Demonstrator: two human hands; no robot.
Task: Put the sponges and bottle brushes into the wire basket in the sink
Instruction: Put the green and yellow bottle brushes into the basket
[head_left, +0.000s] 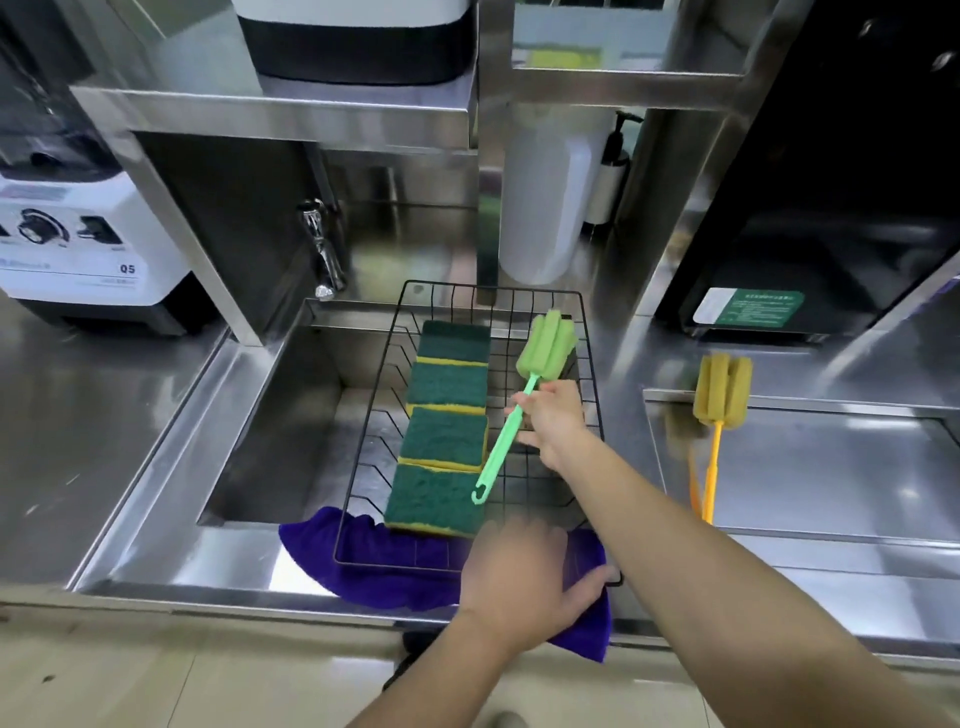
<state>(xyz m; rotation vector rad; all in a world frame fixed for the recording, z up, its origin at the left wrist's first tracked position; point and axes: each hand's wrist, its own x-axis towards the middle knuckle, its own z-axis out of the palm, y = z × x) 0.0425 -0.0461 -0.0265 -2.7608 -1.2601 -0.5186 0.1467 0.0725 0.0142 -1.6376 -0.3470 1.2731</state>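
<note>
A black wire basket (589, 364) sits in the steel sink (270, 426). Several green-and-yellow sponges (447, 387) lie in a row along its left side. My right hand (556, 423) holds a green bottle brush (548, 345) by its handle over the basket's right half, foam head toward the back. My left hand (524, 577) rests on the basket's near right corner, fingers spread, blurred. A yellow bottle brush (722, 389) lies on the counter to the right of the sink, handle pointing toward me.
A purple cloth (363, 566) hangs over the sink's front edge under the basket. A tap (322, 249) stands at the back left. A white blender base (78, 244) sits on the left counter, a white bottle (545, 197) and pump dispenser (610, 171) behind the basket.
</note>
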